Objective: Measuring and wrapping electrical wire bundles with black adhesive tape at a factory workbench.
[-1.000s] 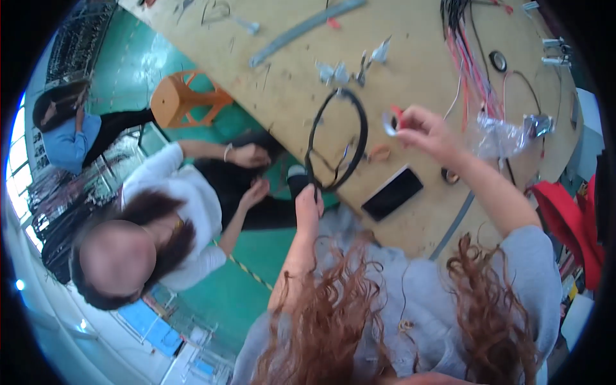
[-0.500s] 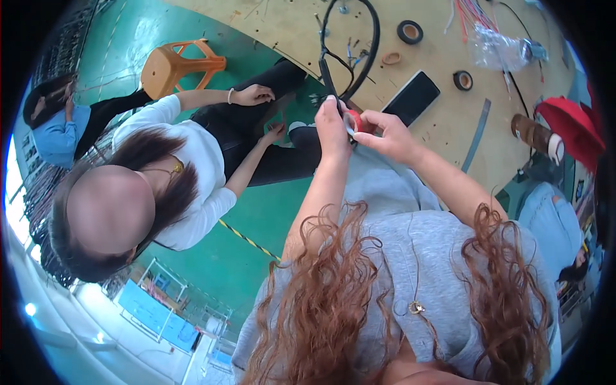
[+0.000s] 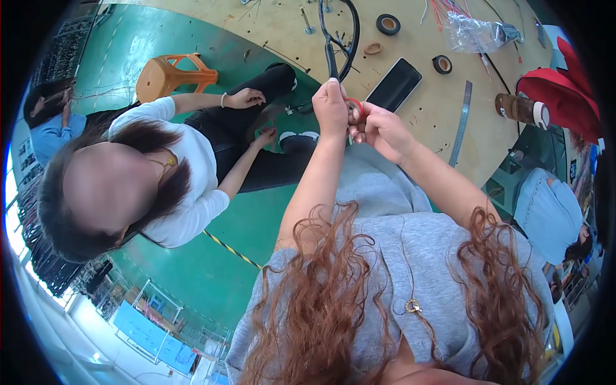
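Over the near table edge, my left hand (image 3: 330, 110) is closed around a black cable (image 3: 331, 59), thumb pointing up along it. The cable's far part bends into a loop over the table, with thinner branches inside it. My right hand (image 3: 385, 133) is close beside the left, its fingers curled on a red tape roll (image 3: 357, 106) that sits against the left hand. Most of the roll is hidden by fingers, and so is the cable inside my left fist. A phone (image 3: 394, 86) with a dark screen lies just beyond my right hand.
On the wooden table (image 3: 428, 117) lie black tape rolls (image 3: 388, 24), a metal ruler (image 3: 461, 122), a clear plastic bag (image 3: 473, 32) and a brown bottle (image 3: 523, 110). A person in white (image 3: 183, 186) sits close at left. An orange stool (image 3: 173, 77) stands beyond them.
The whole view has shifted, so table things appear farther left. My right hand has turned and its fingers curl under the tape roll, which now shows less. My left hand keeps its grip.
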